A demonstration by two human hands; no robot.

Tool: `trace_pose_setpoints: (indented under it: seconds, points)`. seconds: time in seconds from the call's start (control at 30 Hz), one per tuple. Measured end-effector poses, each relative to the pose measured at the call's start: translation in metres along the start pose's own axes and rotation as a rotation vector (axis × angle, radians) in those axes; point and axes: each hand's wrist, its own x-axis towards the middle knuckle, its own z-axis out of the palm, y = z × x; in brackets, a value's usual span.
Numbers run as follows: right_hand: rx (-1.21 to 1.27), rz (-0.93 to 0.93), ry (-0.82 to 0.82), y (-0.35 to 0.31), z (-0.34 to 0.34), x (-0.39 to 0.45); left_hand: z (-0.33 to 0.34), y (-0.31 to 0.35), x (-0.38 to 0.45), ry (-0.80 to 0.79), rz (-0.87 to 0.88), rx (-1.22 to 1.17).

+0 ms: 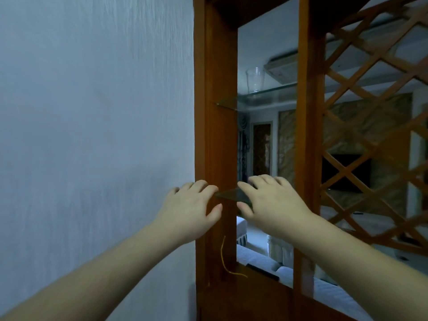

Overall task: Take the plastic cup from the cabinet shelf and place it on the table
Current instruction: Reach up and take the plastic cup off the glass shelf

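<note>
Both hands' fingers [266, 181] spread apart, empty, well below the plastic cup [255, 79] on its glass shelf [266, 96].

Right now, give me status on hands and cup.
Left hand open, empty, at wooden frame. Right hand open over lower glass shelf. Cup upright on upper shelf, untouched, path clear.

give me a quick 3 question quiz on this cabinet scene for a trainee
1. True or false: the plastic cup is already held in a hand.
2. Which shelf does the cup stand on? A) the upper glass shelf B) the lower glass shelf C) the cabinet's base
3. Fill in: the left hand is spread in front of the wooden ____ of the cabinet.

Key
1. False: the cup stands upright on its own, well above both hands.
2. A: the right hand is down at the lower glass shelf.
3. Frame.
</note>
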Motion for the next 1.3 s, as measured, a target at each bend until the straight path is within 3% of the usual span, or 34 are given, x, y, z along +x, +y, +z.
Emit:
trace_pose_setpoints:
  seconds: [0.57, 0.97, 1.3]
  points:
    - [-0.045, 0.018, 0.046, 0.112, 0.015, 0.126, 0.027, 0.004, 0.179, -0.029, 0.232, -0.186]
    - [0.032, 0.022, 0.310, 0.164, 0.018, 0.202, 0.010, 0.004, 0.288, 0.185, 0.285, -0.146]
    - [0.021, 0.019, 0.619, 0.164, -0.003, 0.262, 0.003, -0.051, 0.345, 0.337, 0.341, -0.395]
